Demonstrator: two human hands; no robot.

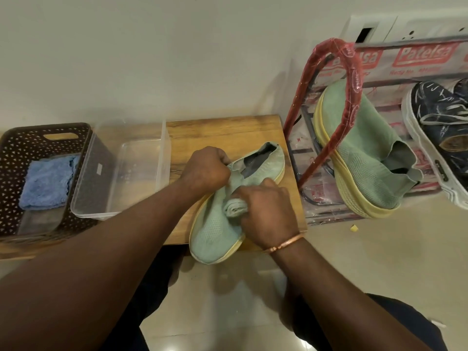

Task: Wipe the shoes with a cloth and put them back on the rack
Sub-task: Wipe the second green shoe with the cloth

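1. On the wooden board (228,133), the green shoe (215,229) lies on its sole. Its toe is toward the person and hangs past the board's near edge, and its heel is away and to the right.
2. Its long axis runs on a slant, near-left to far-right. The heel end points roughly at the rack (340,72), which stands just beside the board on the person's right.
3. The left hand (205,168) is curled into a fist on the knit upper at the left edge of the opening and steadies the shoe. The heel lies beyond this grip and the toe lies nearer the body.
4. The right hand (268,211) is closed round a rolled grey-green cloth (235,207). It presses the cloth on the upper just ahead of the opening, between the left hand and the toe.
5. By my judgement, wiping is under way and the return to the rack is not yet begun.
6. The right hand is nearer the rack but is taken up with the cloth. The left hand already has the shoe, so a carry would probably go rightward, heel leading.
7. On the rack, the second green shoe (362,153) rests tilted by the red-wrapped end frame, with a dark shoe (435,122) just beside it.
8. Well apart to the left, a brown basket (15,153) holds a blue cloth (48,183). A clear box (141,160) stands between the basket and the shoe.
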